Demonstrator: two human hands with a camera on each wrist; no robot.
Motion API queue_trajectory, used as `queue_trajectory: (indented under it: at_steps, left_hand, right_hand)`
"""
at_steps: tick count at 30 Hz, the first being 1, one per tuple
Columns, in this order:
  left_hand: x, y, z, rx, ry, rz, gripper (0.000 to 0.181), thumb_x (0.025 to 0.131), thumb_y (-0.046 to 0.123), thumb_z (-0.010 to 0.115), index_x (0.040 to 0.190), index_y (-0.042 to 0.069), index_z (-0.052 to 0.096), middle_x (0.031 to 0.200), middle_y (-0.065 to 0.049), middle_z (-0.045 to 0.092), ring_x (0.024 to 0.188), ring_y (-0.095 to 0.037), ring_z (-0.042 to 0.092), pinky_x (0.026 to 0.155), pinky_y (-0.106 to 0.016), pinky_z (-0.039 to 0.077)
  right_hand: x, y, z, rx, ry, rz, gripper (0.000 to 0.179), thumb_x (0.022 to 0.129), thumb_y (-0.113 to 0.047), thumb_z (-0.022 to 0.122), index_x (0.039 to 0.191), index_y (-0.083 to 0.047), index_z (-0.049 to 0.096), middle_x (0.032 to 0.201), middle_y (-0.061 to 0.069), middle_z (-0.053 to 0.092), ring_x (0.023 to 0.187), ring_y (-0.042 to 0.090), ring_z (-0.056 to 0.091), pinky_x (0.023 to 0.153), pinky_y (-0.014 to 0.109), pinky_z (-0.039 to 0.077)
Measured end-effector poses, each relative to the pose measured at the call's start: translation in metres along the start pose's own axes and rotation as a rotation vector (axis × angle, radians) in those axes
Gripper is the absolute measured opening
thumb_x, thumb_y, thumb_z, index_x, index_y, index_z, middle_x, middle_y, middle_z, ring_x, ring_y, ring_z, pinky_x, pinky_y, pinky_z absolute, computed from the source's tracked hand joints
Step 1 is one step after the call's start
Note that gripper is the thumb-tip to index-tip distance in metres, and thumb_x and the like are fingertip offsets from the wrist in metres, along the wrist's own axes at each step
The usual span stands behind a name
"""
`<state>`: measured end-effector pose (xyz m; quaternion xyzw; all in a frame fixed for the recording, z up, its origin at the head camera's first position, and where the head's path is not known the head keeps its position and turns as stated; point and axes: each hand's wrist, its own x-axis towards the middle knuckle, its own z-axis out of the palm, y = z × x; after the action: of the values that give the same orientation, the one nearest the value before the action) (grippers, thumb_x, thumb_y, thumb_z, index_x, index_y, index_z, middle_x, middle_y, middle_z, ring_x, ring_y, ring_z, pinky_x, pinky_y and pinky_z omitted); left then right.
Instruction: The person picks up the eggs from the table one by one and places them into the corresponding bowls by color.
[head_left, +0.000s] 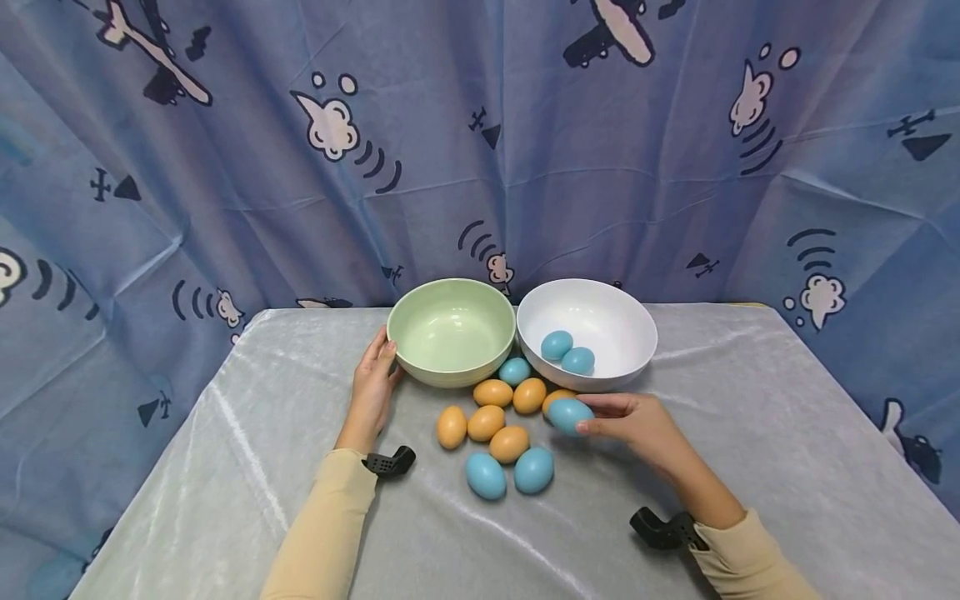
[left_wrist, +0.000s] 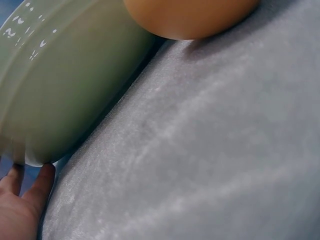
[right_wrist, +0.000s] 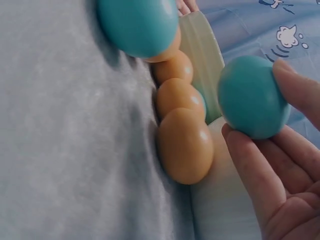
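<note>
My right hand [head_left: 637, 425] pinches a blue egg [right_wrist: 254, 97] between thumb and fingertips, just in front of the white bowl [head_left: 637, 354] and above an orange egg [right_wrist: 185, 145]. That bowl holds two blue eggs, lying side by side. At the left, my left hand [head_left: 371, 396] rests with fairly straight fingers against the outside of the green bowl [head_left: 452, 379], which has nothing in it. In the left wrist view, fingertips [left_wrist: 46, 172] touch this bowl's lower wall.
Several orange eggs [head_left: 486, 423] lie grouped on the grey cloth [head_left: 300, 467] before the bowls. Two blue eggs [head_left: 534, 470] sit nearest the front, and another blue egg [head_left: 515, 371] lies by the gap between the bowls. A patterned blue curtain [head_left: 480, 150] hangs behind.
</note>
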<state>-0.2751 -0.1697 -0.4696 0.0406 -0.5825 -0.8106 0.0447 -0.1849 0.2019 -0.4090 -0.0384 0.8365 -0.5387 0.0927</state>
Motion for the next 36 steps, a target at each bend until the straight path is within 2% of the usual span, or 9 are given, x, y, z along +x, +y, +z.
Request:
queue_trajectory:
  at_steps: [7,14,18,24,28,30,32,36]
  left_hand:
    - [0.001,-0.001,0.0,-0.009,0.006,-0.005,0.061,0.104,0.032,0.052,0.158,0.017,0.028,0.166,0.0,0.024,0.152,-0.017,0.026,0.123,-0.046,0.028]
    - [0.001,0.0,0.0,-0.009,-0.002,0.002,0.06,0.105,0.029,0.05,0.158,0.015,0.026,0.166,-0.001,0.023,0.152,-0.018,0.024,0.123,-0.046,0.027]
    - [0.001,0.0,0.0,-0.006,-0.004,-0.004,0.06,0.105,0.029,0.05,0.159,0.016,0.026,0.166,0.0,0.024,0.152,-0.016,0.025,0.123,-0.045,0.027]
    - [-0.001,0.001,0.0,0.005,0.001,-0.008,0.061,0.104,0.032,0.051,0.158,0.017,0.027,0.166,-0.001,0.025,0.152,-0.017,0.026,0.123,-0.045,0.028]
    - [-0.001,0.001,0.0,0.006,0.0,-0.005,0.062,0.104,0.032,0.052,0.158,0.016,0.027,0.166,-0.002,0.025,0.152,-0.018,0.026,0.123,-0.046,0.028]
    - [-0.001,0.0,0.0,0.007,-0.002,-0.001,0.062,0.104,0.032,0.052,0.158,0.015,0.027,0.166,-0.002,0.025,0.152,-0.018,0.026,0.123,-0.046,0.027]
    - [-0.001,0.001,0.0,0.001,-0.001,0.0,0.061,0.104,0.032,0.052,0.158,0.016,0.028,0.166,-0.002,0.025,0.152,-0.019,0.026,0.123,-0.046,0.028]
    - [-0.001,0.001,0.0,0.0,-0.007,-0.002,0.061,0.104,0.031,0.051,0.158,0.016,0.028,0.166,-0.001,0.025,0.152,-0.018,0.026,0.123,-0.046,0.027]
  right_hand:
    - [-0.001,-0.008,-0.009,-0.014,0.036,0.028,0.055,0.083,-0.03,0.082,0.128,-0.004,0.067,0.12,0.006,0.073,0.095,-0.006,0.064,0.082,0.019,0.054]
    - [0.0,-0.02,-0.022,-0.059,0.072,0.011,0.056,0.083,-0.032,0.081,0.13,-0.005,0.066,0.123,0.008,0.071,0.097,-0.008,0.062,0.086,0.02,0.052]
    - [0.005,-0.028,-0.034,-0.1,0.102,0.008,0.058,0.084,-0.038,0.08,0.132,-0.008,0.065,0.124,0.001,0.071,0.099,-0.012,0.058,0.089,0.02,0.049]
    - [0.015,-0.036,-0.045,-0.114,0.118,-0.006,0.06,0.083,-0.041,0.08,0.131,-0.008,0.066,0.12,-0.011,0.07,0.101,-0.013,0.055,0.085,0.013,0.048]
    - [0.024,-0.041,-0.05,-0.13,0.122,-0.004,0.062,0.083,-0.043,0.08,0.132,-0.008,0.065,0.125,-0.005,0.069,0.099,-0.013,0.055,0.084,0.013,0.049]
    - [0.029,-0.042,-0.051,-0.137,0.127,0.0,0.063,0.083,-0.044,0.079,0.132,-0.008,0.065,0.13,0.003,0.068,0.103,-0.008,0.058,0.089,0.017,0.05]
    - [0.033,-0.044,-0.051,-0.135,0.128,0.01,0.065,0.083,-0.046,0.079,0.133,-0.007,0.064,0.135,0.009,0.064,0.113,0.004,0.06,0.098,0.026,0.05]
    - [0.042,-0.044,-0.051,-0.106,0.122,0.031,0.068,0.082,-0.045,0.08,0.134,-0.005,0.062,0.142,0.016,0.058,0.134,0.028,0.051,0.113,0.046,0.041]
